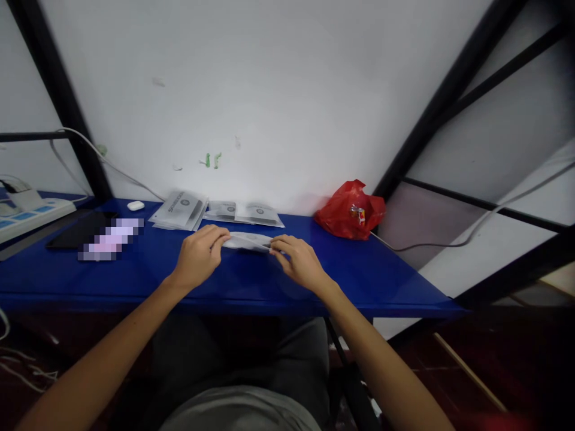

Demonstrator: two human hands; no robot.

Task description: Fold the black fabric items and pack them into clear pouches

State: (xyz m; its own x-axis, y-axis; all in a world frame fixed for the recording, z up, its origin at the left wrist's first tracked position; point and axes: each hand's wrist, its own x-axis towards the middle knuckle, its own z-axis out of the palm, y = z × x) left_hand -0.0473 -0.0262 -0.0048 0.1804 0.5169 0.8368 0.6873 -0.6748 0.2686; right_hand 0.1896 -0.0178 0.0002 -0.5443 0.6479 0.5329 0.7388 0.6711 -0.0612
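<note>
Between my two hands is a whitish, flat plastic packet [248, 240], raised a little over the blue table. My left hand [200, 254] pinches its left end between thumb and fingers. At the right end, my right hand [297, 257] grips the packet's edge in the same way. Just behind my left hand lies a stack of printed clear bags [178, 209]. More flat packets [256, 213] with dark round prints rest side by side behind the one I hold. What is inside the held packet cannot be made out.
A crumpled red plastic bag [350, 211] sits at the right rear of the blue table [359, 281]. On the left are a white earbud case [135, 205], a dark tablet [74, 230], a blurred-out phone-like item [110, 239] and a power strip [40, 215]. Black metal posts [431, 131] flank the table.
</note>
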